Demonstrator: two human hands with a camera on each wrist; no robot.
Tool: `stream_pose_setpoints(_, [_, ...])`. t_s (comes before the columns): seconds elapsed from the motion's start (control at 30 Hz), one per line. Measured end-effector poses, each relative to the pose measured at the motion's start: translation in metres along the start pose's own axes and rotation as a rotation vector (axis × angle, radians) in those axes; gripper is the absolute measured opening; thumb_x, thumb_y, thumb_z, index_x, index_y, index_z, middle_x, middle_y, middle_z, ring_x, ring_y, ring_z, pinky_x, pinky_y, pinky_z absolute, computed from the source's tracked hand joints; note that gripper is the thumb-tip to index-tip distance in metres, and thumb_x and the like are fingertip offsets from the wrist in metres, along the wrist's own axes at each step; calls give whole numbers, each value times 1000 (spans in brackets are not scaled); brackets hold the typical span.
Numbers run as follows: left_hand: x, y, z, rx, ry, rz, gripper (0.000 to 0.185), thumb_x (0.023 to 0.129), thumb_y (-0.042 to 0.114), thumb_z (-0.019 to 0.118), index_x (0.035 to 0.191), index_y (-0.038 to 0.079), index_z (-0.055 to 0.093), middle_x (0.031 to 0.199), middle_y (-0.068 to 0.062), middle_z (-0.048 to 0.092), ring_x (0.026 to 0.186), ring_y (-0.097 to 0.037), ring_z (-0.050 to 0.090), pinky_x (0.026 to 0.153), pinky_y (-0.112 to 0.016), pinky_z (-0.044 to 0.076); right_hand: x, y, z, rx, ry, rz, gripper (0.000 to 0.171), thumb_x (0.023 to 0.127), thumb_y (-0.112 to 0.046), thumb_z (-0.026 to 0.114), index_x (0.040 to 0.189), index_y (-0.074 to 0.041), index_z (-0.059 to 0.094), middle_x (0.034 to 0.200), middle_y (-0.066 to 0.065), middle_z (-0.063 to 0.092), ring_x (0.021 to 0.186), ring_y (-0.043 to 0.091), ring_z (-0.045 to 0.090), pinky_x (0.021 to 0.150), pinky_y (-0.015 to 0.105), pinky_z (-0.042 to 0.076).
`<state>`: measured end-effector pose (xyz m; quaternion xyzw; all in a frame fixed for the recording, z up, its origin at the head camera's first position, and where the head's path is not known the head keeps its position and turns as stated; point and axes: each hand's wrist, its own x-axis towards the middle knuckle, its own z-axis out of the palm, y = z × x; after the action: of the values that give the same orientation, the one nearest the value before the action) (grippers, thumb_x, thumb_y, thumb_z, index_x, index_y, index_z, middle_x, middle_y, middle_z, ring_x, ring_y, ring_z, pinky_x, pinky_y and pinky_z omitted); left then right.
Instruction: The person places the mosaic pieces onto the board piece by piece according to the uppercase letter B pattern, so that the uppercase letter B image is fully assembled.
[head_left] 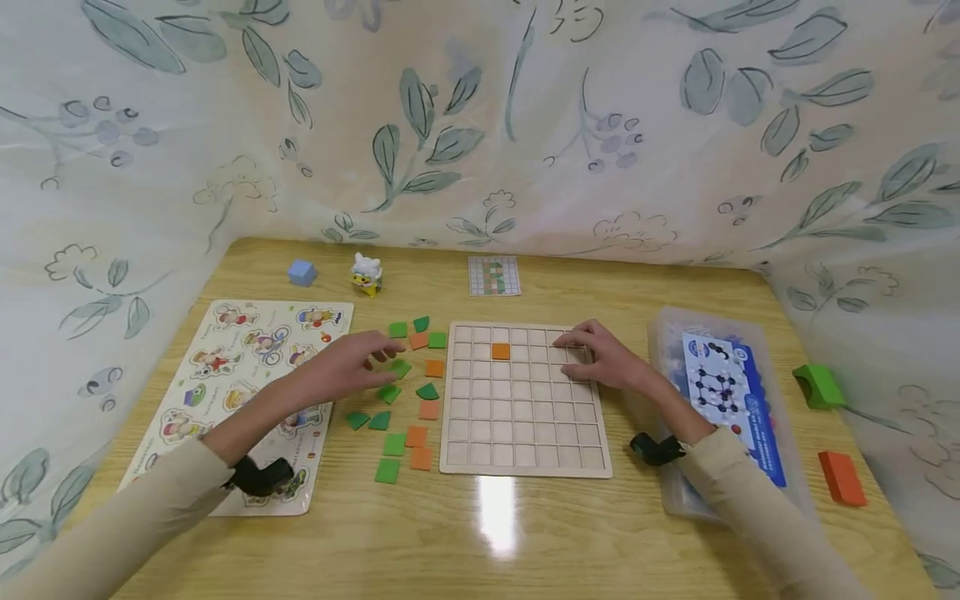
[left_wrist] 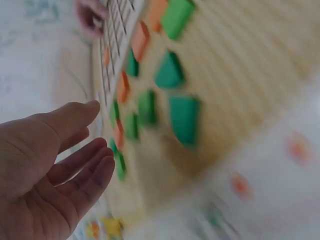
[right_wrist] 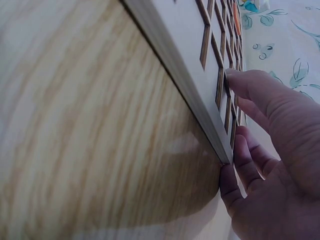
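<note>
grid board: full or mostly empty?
Mostly empty. The grid board holds a single orange tile in its second row; every other visible cell is bare. The right hand covers a few cells at the upper right corner.

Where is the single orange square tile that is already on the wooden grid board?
In the head view, the orange square tile sits in the wooden grid board's second row, third column from the left, with empty cells around it.

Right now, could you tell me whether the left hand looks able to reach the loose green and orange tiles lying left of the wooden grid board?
Probably yes: the left hand hovers open right over the tiles, with nothing between them.
</note>
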<state>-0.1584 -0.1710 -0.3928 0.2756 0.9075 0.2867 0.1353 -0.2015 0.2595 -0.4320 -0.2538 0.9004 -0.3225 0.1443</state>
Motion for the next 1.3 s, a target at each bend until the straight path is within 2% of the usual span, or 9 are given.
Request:
stream_pose_setpoints(0.1, [-29,-19,-2,1,58,-39,42,90,17,69,128,2,59,119,-15,65,103,-28,64,83,-38,54,2,0,3,3,-11,-4,40,89,-20,70,127,-9,62,117,15,46,100,22,39,82,37,34])
stream_pose_setpoints(0.17, [-43,-26,0,0,96,-35,42,90,17,69,127,1,59,117,-15,66,101,-27,65,82,-36,54,2,0,3,4,-14,4,40,90,-21,70,127,-9,61,118,15,46,100,23,39,81,37,34])
stream_pose_setpoints(0.37, [-63,-28,13,-59,173,0,39,89,17,70,123,1,62,111,-12,67,96,-23,65,78,-28,55,1,-1,1,2,-4,10,39,90,-20,70,126,-10,62,117,15,46,97,22,39,79,36,34])
stream_pose_setpoints(0.53, [-68,-25,21,-68,193,11,36,87,18,72,120,4,64,109,-8,69,94,-20,65,77,-26,54,0,-1,1,0,-7,20,39,90,-21,69,127,-10,62,117,16,46,100,23,40,81,36,34])
stream_pose_setpoints(0.93, [-66,-22,25,-115,152,18,36,88,20,72,120,6,64,111,-8,68,96,-21,65,80,-28,55,-1,-4,0,-9,-5,10,40,90,-20,70,127,-9,61,118,16,46,98,24,40,79,37,35])
stream_pose_setpoints(1.1, [-64,-22,26,-85,149,35,34,88,19,71,119,7,65,109,-6,68,94,-19,64,76,-27,53,1,-2,0,-10,0,20,40,89,-20,70,127,-10,61,119,15,46,100,24,40,82,37,35])
stream_pose_setpoints(1.3, [-57,-19,24,-61,139,19,33,89,18,70,120,6,65,110,-6,69,93,-19,64,75,-27,52,1,-2,1,-6,-6,26,40,89,-20,70,127,-10,62,119,16,46,102,25,41,83,38,36])
